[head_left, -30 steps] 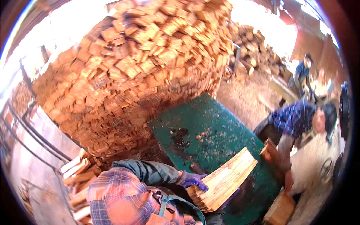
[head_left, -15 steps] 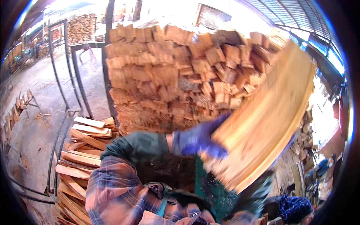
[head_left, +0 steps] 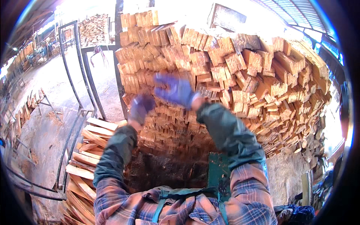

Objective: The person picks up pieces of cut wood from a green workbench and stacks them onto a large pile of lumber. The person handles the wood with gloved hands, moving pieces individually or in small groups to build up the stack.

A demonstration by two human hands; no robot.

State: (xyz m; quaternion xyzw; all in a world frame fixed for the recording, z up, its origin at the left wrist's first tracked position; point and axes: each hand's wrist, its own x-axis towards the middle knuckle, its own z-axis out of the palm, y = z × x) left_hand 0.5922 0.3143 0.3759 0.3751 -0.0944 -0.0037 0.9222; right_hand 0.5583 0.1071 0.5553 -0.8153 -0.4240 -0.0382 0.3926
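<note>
Head view: stacking judged in hand. Wood stack is faced squarely ahead. Right hand is raised, fingers spread; left hand is blurred, grip cannot be told. No held piece is seen; a fresh one seems called for. Counted: two hands, one near stack, one side pile; pieces uncountable.

Two gloves, two sleeves and one large woodstack show.

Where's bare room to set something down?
Ground patch bordered by right sleeve, wood stack and upright plank; floor between black frame and far-left boards. Crowded: stack face before left hand and right hand; split-wood pile beside left sleeve.
</note>
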